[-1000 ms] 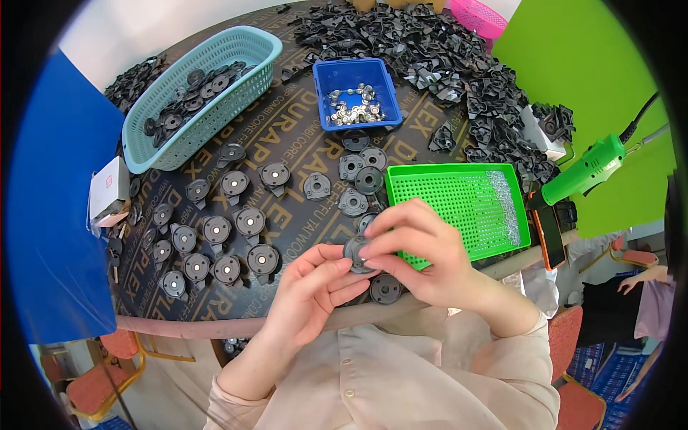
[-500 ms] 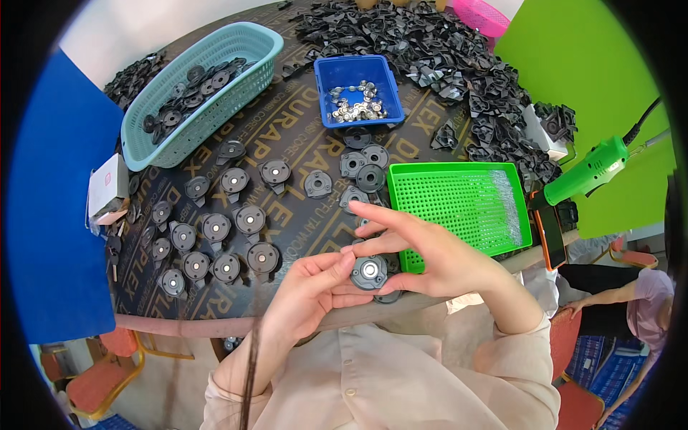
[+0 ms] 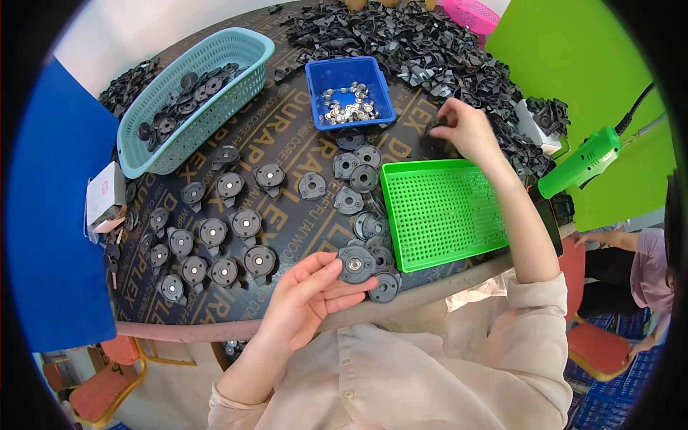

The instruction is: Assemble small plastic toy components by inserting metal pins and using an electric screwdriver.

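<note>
Near the table's front edge my left hand [image 3: 304, 295] grips a round dark-grey plastic disc [image 3: 356, 266] with a metal centre, thumb on top and fingers beneath. My right hand [image 3: 467, 130] reaches over the green tray [image 3: 398, 251], its fingers closed on a black plastic part [image 3: 434, 139] beside the big heap. That part is mostly hidden by the fingers. Several similar grey discs, such as one [image 3: 385, 287] by my left hand, lie in a column along the tray's left side. To the left, tabbed discs with metal centres [image 3: 259, 261] sit in rows.
A blue bin [image 3: 315, 93] of small metal pieces stands at the back, beside a teal basket [image 3: 215, 115] holding dark parts. Black parts heap [image 3: 444, 57] at the far right. A green power screwdriver [image 3: 584, 165] hangs on the right, near another person's sleeve [image 3: 648, 265].
My right hand has left the disc and moved far and right to the black parts, closing on one. The left hand still holds the disc, slightly farther left.
</note>
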A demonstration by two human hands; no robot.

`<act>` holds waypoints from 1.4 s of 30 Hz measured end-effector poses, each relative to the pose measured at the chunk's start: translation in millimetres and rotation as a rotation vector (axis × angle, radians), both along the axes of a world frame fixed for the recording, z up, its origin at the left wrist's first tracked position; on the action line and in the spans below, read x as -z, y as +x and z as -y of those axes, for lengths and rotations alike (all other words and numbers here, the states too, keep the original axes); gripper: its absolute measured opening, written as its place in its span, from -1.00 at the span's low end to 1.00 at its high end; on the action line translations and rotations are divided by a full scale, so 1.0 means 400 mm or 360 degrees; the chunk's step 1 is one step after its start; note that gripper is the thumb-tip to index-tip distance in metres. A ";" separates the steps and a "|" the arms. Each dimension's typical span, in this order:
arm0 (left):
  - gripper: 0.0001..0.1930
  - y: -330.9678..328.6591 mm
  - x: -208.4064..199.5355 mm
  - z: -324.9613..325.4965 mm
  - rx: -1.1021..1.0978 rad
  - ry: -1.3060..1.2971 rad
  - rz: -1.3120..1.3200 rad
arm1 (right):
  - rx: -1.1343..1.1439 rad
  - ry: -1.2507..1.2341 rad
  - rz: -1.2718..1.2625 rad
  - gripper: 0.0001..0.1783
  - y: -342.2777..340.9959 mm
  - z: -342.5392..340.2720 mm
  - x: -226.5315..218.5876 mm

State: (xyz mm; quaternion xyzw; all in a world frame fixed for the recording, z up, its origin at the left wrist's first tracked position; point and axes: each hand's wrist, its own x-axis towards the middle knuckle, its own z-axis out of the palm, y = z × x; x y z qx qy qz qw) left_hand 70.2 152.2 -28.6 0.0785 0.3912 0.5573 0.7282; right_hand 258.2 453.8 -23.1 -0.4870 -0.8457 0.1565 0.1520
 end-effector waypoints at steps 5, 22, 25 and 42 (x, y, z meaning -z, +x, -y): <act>-0.85 -0.008 0.009 0.019 -0.0096 -0.0004 0.0034 | -0.0601 0.0798 -0.0101 -0.76 0.028 0.183 -0.034; -0.76 0.017 0.008 0.004 -0.0047 0.0016 0.0029 | -0.0541 0.0078 -0.0366 -0.64 0.078 0.296 0.037; -0.72 0.022 0.010 0.000 -0.0045 -0.0018 -0.0002 | -0.0581 0.0112 -0.0263 -0.63 0.077 0.288 0.034; -0.84 0.051 -0.003 -0.015 -0.0147 -0.0015 0.0050 | -0.0991 0.0163 -0.0894 -0.58 -0.011 0.472 0.003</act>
